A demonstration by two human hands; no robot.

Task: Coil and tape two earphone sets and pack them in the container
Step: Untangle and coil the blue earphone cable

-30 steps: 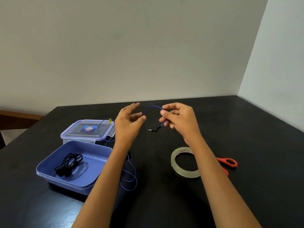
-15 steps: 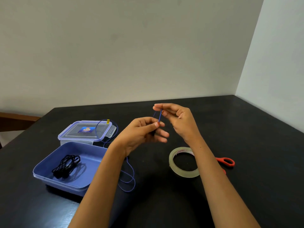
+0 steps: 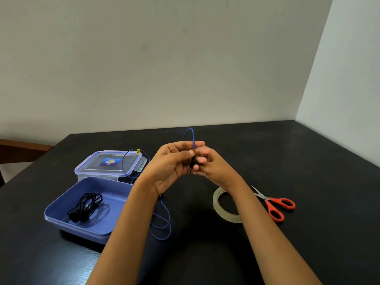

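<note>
1. Both forearms entered from the bottom edge of the frame and converged at centre, with the hands raised above the black table (image 3: 308, 161) and touching each other.
2. The left hand (image 3: 172, 163) was turned palm towards the camera with its fingers curled. Thumb and forefinger pinched the blue earphone cable (image 3: 192, 136), which rose in a short loop above the fingertips.
3. The right hand (image 3: 216, 168) sat just behind the left and was partly covered by it. Its fingers were blurred, but appeared curled round the cable's dark plug end (image 3: 192, 164) between the two hands.
4. The rest of the blue cable hung behind the left wrist, lay in loose loops on the table at lower centre, and ran across the lid (image 3: 98, 161) at centre left.
5. The open blue container (image 3: 119, 198) stood at lower left, just in front of the lid. The black earphones (image 3: 86, 206) lay coiled inside it.
6. The clear tape roll (image 3: 218, 204) lay flat right of centre, partly hidden under the right forearm.
7. The red-handled scissors (image 3: 275, 204) lay just right of the roll, blades pointing towards upper left.
</note>
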